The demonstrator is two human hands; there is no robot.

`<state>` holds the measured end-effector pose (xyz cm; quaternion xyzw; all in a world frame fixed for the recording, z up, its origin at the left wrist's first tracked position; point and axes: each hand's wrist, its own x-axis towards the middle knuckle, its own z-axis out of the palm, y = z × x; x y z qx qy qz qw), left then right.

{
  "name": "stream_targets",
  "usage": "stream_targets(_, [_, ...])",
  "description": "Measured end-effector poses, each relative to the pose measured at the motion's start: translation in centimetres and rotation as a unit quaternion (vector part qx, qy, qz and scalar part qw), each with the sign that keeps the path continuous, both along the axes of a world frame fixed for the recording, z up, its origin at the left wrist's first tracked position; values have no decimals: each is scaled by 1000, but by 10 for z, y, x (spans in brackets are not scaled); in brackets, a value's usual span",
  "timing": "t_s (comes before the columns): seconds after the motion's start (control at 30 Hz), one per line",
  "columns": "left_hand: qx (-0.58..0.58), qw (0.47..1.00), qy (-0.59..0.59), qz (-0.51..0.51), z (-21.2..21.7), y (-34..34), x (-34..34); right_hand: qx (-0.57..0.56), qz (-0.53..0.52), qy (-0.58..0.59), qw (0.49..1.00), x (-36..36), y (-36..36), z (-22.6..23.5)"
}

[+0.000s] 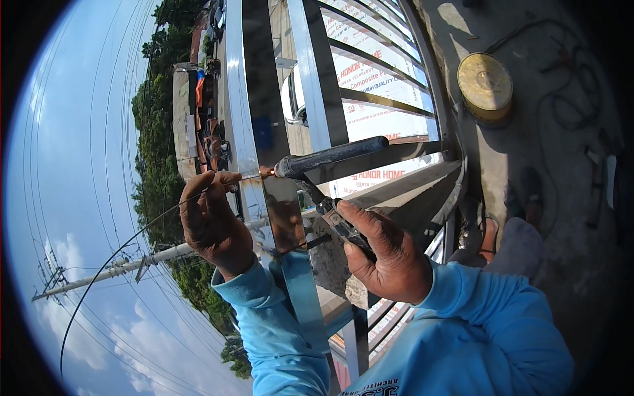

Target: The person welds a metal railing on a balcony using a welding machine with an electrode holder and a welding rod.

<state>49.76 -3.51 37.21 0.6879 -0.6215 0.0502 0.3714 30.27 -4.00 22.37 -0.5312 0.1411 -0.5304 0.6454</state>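
Snugly round torch (317, 161) (black), right grip (393, 259)

The person is wearing a light-blue, long-sleeved cloth shirt (409, 360), with dark printed lettering (372, 384) showing upside down across the front from here. The left sleeve (284, 346) and right sleeve (502, 307) are creasing softly, snug cuffs (246, 282) circling both wrists. The left hand (214, 228) and right hand (391, 254) are going gloveless.
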Motion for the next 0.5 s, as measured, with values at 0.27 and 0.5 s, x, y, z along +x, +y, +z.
stream_targets(0.27, [-1,1000,-5,3,-1,1,1,14,22,6,1000,-2,3,-1])
stream_targets(0.5, [-2,1000,1,-7,-1,2,2,1,-29,1,1000,1,3,1])
